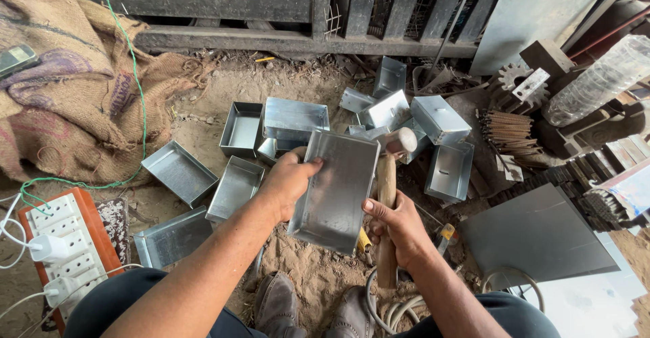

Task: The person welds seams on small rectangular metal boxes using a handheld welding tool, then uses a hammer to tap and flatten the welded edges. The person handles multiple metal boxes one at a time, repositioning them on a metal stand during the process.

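My left hand (pixel 287 181) grips the left rim of a shallow rectangular metal tray (pixel 335 192), held tilted above the dirt floor with its open side facing up. My right hand (pixel 396 226) is shut around the wooden handle of a mallet (pixel 387 196) that stands upright just right of the tray, its pale head (pixel 401 140) near the tray's top right corner. The lower end of the handle pokes out below my fist.
Several similar metal trays (pixel 179 171) lie scattered on the dirt ahead. A power strip with plugs (pixel 64 250) sits at the left, burlap sacking (pixel 74 101) behind it. A grey metal sheet (pixel 535 233) lies to the right. A gear and bundled rods (pixel 508 131) are further back. My shoes (pixel 277 307) are below.
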